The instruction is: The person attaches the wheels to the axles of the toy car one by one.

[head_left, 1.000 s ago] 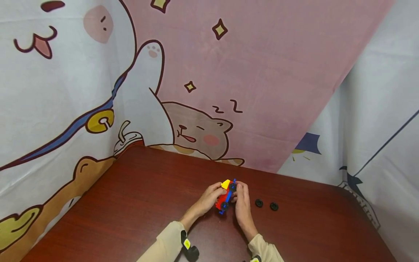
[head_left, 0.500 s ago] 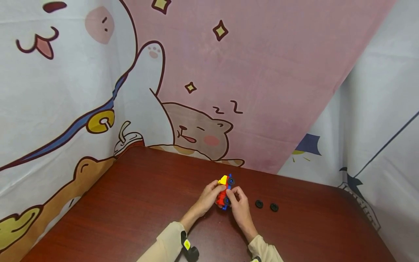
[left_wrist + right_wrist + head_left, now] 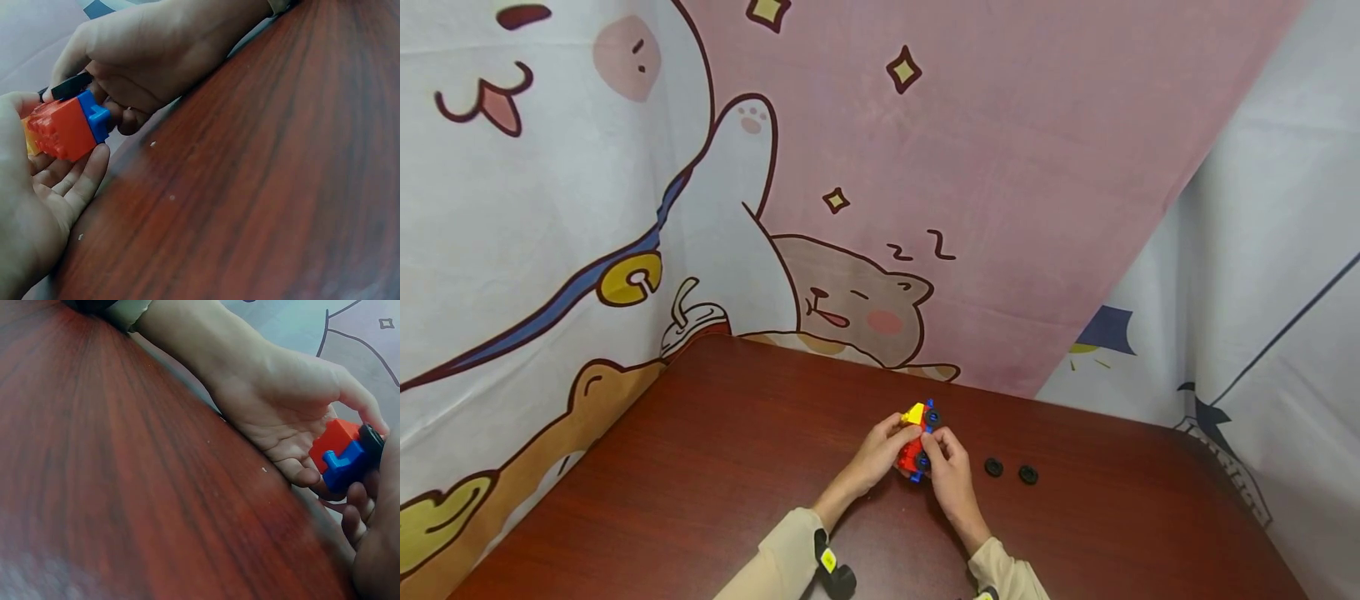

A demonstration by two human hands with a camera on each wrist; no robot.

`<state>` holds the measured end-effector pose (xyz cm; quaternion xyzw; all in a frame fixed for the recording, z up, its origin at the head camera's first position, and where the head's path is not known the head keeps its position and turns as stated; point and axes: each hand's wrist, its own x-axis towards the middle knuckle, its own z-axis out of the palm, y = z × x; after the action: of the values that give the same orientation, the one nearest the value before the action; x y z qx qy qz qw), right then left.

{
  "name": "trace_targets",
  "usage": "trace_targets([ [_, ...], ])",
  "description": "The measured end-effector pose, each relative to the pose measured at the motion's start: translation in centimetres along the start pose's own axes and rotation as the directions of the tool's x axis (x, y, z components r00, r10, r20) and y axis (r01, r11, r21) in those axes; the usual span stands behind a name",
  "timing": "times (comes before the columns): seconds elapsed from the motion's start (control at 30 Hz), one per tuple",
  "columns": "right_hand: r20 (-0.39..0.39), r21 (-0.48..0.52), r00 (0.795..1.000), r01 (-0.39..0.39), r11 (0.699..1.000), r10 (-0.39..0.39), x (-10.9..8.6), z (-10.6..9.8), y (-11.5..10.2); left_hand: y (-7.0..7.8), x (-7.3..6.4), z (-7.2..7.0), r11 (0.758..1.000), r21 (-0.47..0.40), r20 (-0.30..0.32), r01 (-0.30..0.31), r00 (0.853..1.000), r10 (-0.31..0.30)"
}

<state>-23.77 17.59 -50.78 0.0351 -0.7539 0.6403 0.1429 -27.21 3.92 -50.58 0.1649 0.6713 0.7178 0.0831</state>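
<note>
A small toy car (image 3: 909, 455) of red, yellow and blue building blocks is held between both hands, above the table. My left hand (image 3: 874, 456) grips it from the left, thumb across its top and fingers beneath. On the other side my right hand (image 3: 953, 479) has its thumb at the black wheel near the car's closer end, with its other fingers curled low by the blue base. In the left wrist view the red block end (image 3: 74, 128) and a black wheel (image 3: 71, 85) show. The blue base (image 3: 345, 467) faces the right wrist view. The car's underside is mostly hidden.
Two loose black tyres (image 3: 993, 467) (image 3: 1027, 474) lie on the dark red wooden table (image 3: 760, 417), right of the right hand. Cloth printed with cartoon animals (image 3: 865, 308) hangs behind the table and along its sides.
The right thumb has come round from the car's far side onto its wheel side. The car has risen slightly and turned more upright. Both tyres on the table stay put.
</note>
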Motion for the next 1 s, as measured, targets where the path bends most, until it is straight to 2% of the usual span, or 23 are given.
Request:
trace_targets([
  [0.1,-0.007,0.04,0.999,0.049,0.998,-0.049,0.0,0.0,0.3,0.0,0.1,-0.1,1.0,-0.026,0.026,-0.004,1.0,0.005],
  [0.3,-0.07,0.108,0.995,0.072,0.992,-0.065,-0.1,-0.1,0.0,0.1,0.1,-0.2,0.999,-0.042,0.097,-0.012,0.995,0.016],
  [0.53,-0.104,0.128,0.994,0.033,0.991,-0.02,0.1,-0.2,-0.2,0.0,0.1,-0.4,1.0,-0.027,0.124,-0.013,0.992,0.016],
  [0.7,-0.123,0.079,0.992,-0.031,0.996,0.041,-0.5,-0.3,-2.2,0.0,0.1,-0.4,0.999,-0.027,0.15,0.025,0.988,-0.021],
  [0.8,-0.129,0.068,0.99,-0.04,0.997,0.048,-0.8,-0.3,-3.1,0.0,0.1,-0.5,0.999,-0.025,0.167,0.035,0.986,-0.03],
  [1.0,-0.115,0.054,0.992,-0.047,0.997,0.053,-0.8,-0.3,-3.3,0.1,0.1,-0.6,0.999,-0.029,0.142,0.034,0.989,-0.03],
])
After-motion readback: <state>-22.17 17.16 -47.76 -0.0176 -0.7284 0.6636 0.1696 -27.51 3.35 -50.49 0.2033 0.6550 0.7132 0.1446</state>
